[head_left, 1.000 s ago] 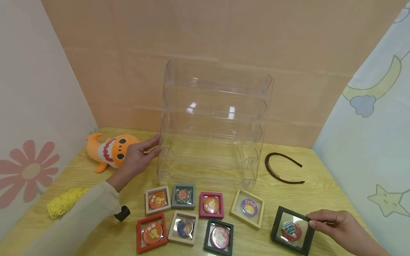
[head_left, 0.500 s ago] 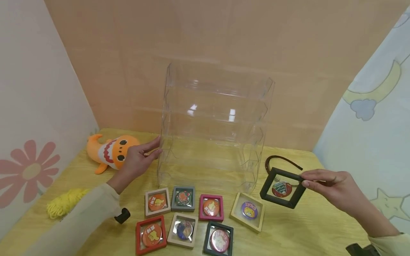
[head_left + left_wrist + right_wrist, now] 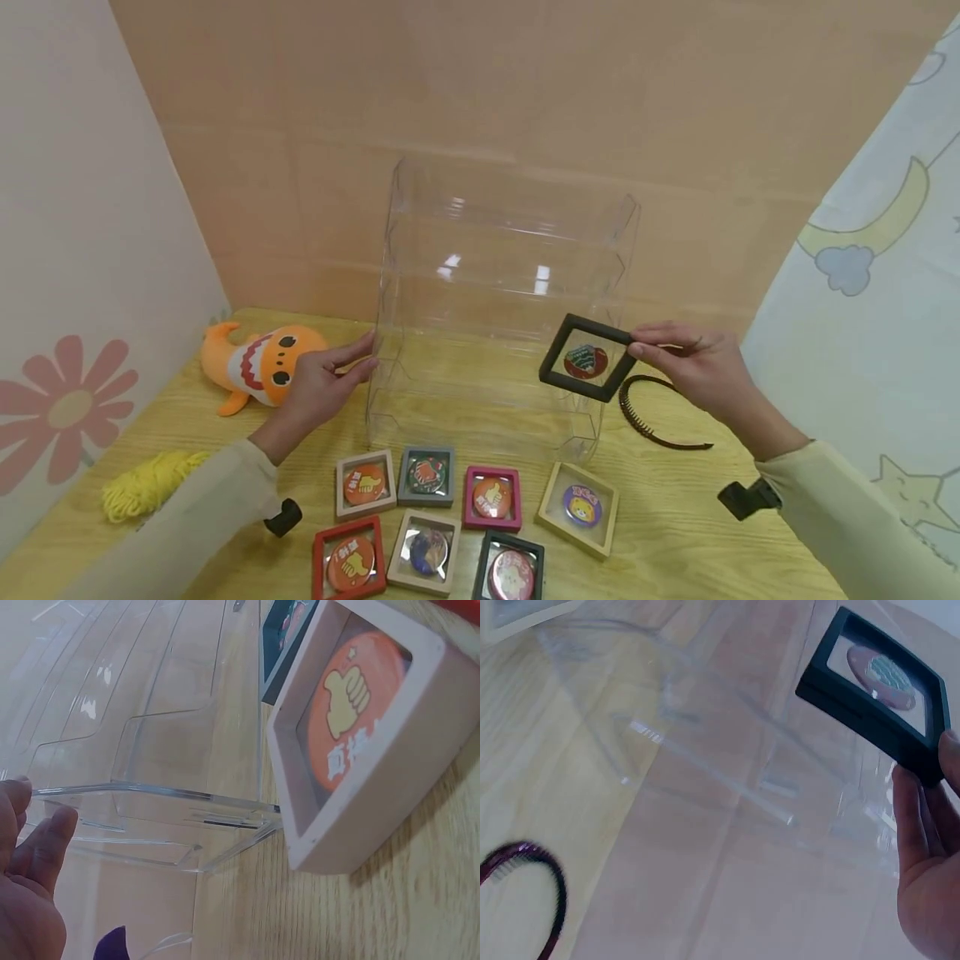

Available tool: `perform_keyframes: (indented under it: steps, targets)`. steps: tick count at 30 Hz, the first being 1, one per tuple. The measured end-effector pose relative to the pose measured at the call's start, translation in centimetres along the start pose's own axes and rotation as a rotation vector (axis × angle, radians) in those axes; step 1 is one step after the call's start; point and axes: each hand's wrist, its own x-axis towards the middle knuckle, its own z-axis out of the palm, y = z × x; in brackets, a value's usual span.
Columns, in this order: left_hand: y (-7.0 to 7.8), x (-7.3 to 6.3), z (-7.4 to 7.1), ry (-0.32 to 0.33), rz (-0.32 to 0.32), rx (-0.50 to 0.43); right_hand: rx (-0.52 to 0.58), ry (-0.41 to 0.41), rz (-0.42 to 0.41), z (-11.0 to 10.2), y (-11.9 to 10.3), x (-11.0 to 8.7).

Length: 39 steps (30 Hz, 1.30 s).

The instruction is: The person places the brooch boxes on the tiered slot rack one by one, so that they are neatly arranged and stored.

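My right hand [image 3: 693, 367] pinches a corner of a black square display frame [image 3: 551, 371] between thumb and fingers. Inside the frame is a round badge [image 3: 586, 361] with a green tree on red. The frame hangs tilted before the right side of a clear plastic tiered rack [image 3: 382, 333]. At the rack's left side, my left hand [image 3: 311, 396] rests its outstretched fingertips and thumb against the panel edge. In the left wrist view, a pale frame [image 3: 330, 855] with a thumbs-up badge [image 3: 356, 705] lies near the rack's base.
In front of the rack lie several badge frames, including a red frame [image 3: 318, 567], a pink frame [image 3: 492, 525] and a yellow frame [image 3: 551, 521]. An orange plush shark [image 3: 221, 358] and yellow yarn [image 3: 150, 483] are at left. A dark headband [image 3: 637, 421] lies at right.
My right hand has lifted the black frame off the table and carried it up and left toward the rack. My left hand stays at the rack's side.
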Motion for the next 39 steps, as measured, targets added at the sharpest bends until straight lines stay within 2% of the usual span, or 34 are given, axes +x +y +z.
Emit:
perform_keyframes:
  steps: [4,8,13,16,21,26,30,34,39]
  targets:
    - [0.0,0.0,0.1,0.010,0.002,-0.007,0.009,0.026,-0.009,2.0,-0.8,2.8]
    - [-0.2,0.2,0.3,0.010,0.000,-0.032,-0.002,0.068,-0.082,3.7,-1.3,5.2]
    - [-0.4,0.4,0.4,0.011,-0.009,-0.035,-0.011,0.120,-0.146,5.5,-2.1,7.4]
    - [-0.5,0.4,0.3,0.016,-0.007,-0.027,-0.002,0.125,-0.176,6.5,-3.6,8.3]
    - [-0.5,0.4,0.3,0.027,-0.009,-0.035,0.027,0.113,-0.219,8.0,-5.0,9.4]
    - [-0.1,0.6,0.7,0.023,0.000,-0.054,0.058,0.105,-0.236,9.6,-2.9,10.1]
    - [1.6,0.6,0.9,0.002,0.000,-0.057,0.044,0.082,-0.237,10.6,-1.0,10.3]
    - [3.0,0.4,1.0,-0.015,-0.018,-0.043,0.004,0.057,-0.247,11.3,-0.8,10.2]
    - [3.1,0.5,1.3,-0.012,-0.014,-0.045,-0.057,0.040,-0.251,12.0,-1.5,10.5]
